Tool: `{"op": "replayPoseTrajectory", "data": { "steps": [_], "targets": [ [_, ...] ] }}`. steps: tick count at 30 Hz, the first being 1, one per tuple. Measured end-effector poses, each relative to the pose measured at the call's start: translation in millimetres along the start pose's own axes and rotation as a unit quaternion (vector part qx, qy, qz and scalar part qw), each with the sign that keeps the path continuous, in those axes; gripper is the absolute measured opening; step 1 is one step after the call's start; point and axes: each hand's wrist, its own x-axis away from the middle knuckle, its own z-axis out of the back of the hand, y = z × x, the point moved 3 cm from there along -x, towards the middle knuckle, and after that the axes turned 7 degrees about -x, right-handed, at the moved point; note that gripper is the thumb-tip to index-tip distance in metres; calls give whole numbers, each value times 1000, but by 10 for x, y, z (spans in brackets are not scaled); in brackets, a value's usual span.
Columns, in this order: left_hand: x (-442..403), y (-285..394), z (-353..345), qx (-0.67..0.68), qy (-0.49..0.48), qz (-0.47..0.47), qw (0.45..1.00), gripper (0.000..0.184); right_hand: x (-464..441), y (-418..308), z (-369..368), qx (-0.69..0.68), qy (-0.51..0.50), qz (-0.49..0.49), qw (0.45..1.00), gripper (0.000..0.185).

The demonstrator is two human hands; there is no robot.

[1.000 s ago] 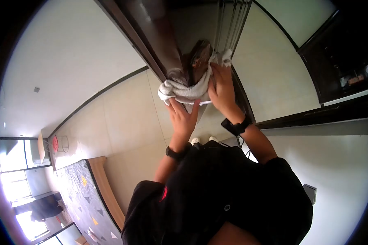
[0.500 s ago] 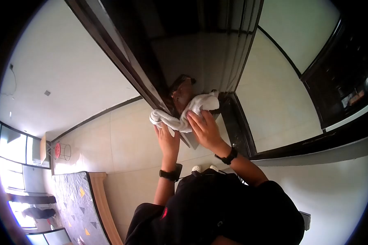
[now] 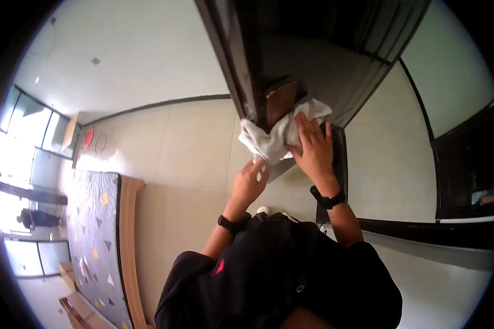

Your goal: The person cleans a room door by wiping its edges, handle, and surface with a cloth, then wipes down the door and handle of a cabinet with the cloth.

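Note:
A crumpled white cloth (image 3: 277, 140) lies bunched over the near edge of a tall, dark, glossy panel (image 3: 335, 71). My right hand (image 3: 315, 151) is on the cloth's right part, fingers laid over it and thumb lower down, gripping it. Below the cloth's left part is my left hand (image 3: 251, 181), its fingers curled in a pinch at the hanging lower end, with bits of white showing between them. Just beyond the cloth, a brown patch or piece (image 3: 280, 101) shows against the dark panel; what it is I cannot make out.
A bed with a patterned mattress (image 3: 96, 230) stands at the left. Behind it are a red-topped stool (image 3: 89, 137) and a person (image 3: 38, 219) near bright windows. Cardboard (image 3: 85, 312) lies at the lower left. A dark cabinet (image 3: 466, 170) is at the right.
The view has swung, so the panel sits further right. My left hand has dropped lower and curled its fingers at the cloth's end. The cloth is bunched more closely; my right hand stays on it.

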Motion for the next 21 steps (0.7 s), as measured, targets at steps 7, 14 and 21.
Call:
{"op": "replayPoseTrajectory", "data": {
  "steps": [7, 14, 21],
  "targets": [
    [212, 9, 200, 88, -33, 74, 993, 9, -44, -52, 188, -131, 6, -9, 991, 75],
    [-73, 181, 477, 173, 103, 19, 979, 34, -144, -112, 541, -126, 152, 5, 980, 64],
    [-268, 93, 49, 18, 9, 12, 1000, 51, -293, 156, 74, 14, -112, 20, 993, 67]
  ]
}}
